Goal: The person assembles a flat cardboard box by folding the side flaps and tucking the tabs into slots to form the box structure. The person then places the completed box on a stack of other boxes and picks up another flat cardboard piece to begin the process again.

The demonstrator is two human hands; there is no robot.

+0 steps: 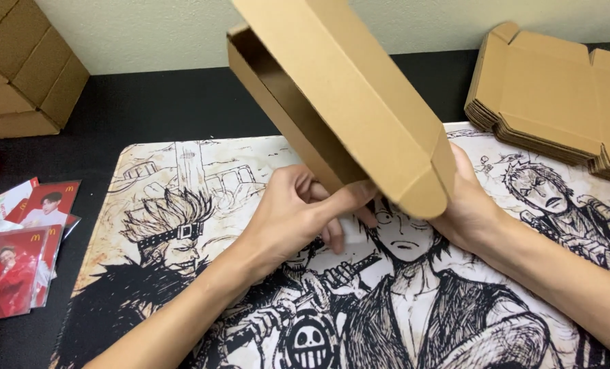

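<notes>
Both hands grip a shallow cardboard mailer box (346,102) tilted above the illustrated desk mat (182,205): left hand (298,212) pinching its lower edge, right hand (472,205) bracing the near corner. The half-open lid could buckle or the box slip if the grip loosens.

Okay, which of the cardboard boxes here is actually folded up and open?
The mailer box in both hands; the stack at right lies flat, unfolded.

Box (346,102) above mat (147,205) (flat cartons (558,89) right).
</notes>
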